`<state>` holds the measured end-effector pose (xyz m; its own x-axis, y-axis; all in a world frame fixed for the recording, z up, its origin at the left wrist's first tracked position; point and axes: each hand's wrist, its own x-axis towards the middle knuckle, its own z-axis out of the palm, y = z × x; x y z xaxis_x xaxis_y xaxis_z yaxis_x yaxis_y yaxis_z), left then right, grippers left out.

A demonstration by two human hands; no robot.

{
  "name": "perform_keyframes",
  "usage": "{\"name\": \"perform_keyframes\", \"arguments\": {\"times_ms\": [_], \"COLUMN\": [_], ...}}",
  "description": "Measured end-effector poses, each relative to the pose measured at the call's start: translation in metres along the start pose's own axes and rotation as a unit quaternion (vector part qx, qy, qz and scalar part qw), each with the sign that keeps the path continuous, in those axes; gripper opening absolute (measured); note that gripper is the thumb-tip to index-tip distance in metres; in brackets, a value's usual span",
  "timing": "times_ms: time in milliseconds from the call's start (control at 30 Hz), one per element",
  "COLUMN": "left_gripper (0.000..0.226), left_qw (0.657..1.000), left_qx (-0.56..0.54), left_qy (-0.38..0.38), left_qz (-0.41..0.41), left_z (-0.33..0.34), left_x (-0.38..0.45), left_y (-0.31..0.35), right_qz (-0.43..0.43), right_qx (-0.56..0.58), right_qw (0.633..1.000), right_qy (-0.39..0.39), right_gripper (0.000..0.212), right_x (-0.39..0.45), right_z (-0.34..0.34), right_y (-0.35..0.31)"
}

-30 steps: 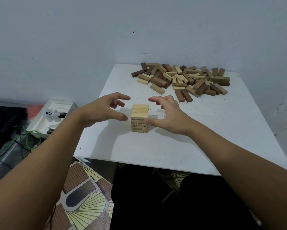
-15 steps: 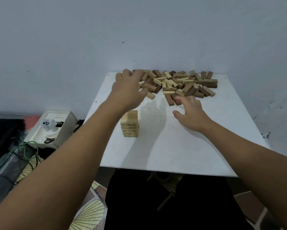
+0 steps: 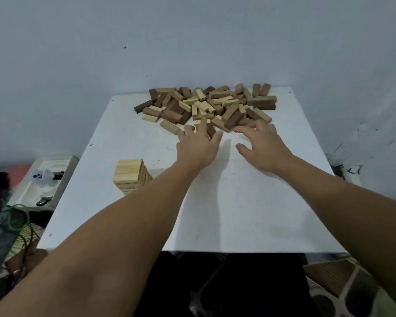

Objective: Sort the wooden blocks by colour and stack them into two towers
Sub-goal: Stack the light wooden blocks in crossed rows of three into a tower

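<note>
Reaching into the mixed block pile at upper centre of the worktop, left hand and right hand show a spread, empty grip. Light tower stands centre-left. Next: probably pinching out single-colour blocks.

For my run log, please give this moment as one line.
stage: fetching blocks | left hand: open, at pile edge | right hand: open, near pile | light tower: standing, untouched | dark tower: not started

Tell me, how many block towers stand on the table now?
1: a light-wood tower near the table's left edge, beside the left forearm. No dark tower is visible.
</note>
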<state>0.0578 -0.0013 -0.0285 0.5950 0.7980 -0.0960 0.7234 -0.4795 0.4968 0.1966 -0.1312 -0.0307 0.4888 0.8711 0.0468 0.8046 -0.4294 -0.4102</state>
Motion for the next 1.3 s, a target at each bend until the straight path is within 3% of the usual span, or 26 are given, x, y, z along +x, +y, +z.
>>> {"name": "perform_keyframes", "arguments": {"times_ms": [67,233,367,600,700,867,1133,1300], "left_gripper": [0.065,0.052,0.049,0.030,0.025,0.027,0.027,0.013], "left_qw": [0.999,0.989,0.988,0.985,0.981,0.981,0.976,0.971], "left_qx": [-0.020,-0.078,-0.059,-0.046,-0.055,-0.067,-0.118,-0.128], "left_qy": [0.039,0.121,0.133,0.166,0.184,0.180,0.181,0.201], "left_qz": [-0.008,-0.038,-0.044,-0.024,-0.027,-0.037,-0.037,0.002], "left_z": [0.009,0.020,0.027,0.030,0.030,0.031,0.031,0.032], "left_x": [0.017,0.048,0.050,0.052,0.052,0.054,0.052,0.051], "left_y": [-0.004,-0.016,-0.020,-0.024,-0.024,-0.023,-0.027,-0.029], "right_qz": [-0.012,-0.063,-0.093,-0.144,-0.152,-0.143,-0.130,-0.164], "right_qx": [0.021,0.041,0.014,-0.079,-0.117,-0.089,-0.098,-0.180], "right_qw": [0.999,0.996,0.994,0.986,0.981,0.985,0.985,0.967], "right_qy": [0.021,0.052,0.061,0.006,-0.004,0.045,0.049,0.078], "right_gripper": [0.042,0.036,0.039,0.058,0.051,0.027,0.034,0.021], "right_x": [0.015,0.057,0.090,0.127,0.132,0.132,0.135,0.137], "right_z": [0.002,0.017,0.023,0.026,0.028,0.026,0.024,0.022], "right_y": [0.003,-0.002,-0.009,-0.024,-0.026,-0.028,-0.031,-0.037]}}
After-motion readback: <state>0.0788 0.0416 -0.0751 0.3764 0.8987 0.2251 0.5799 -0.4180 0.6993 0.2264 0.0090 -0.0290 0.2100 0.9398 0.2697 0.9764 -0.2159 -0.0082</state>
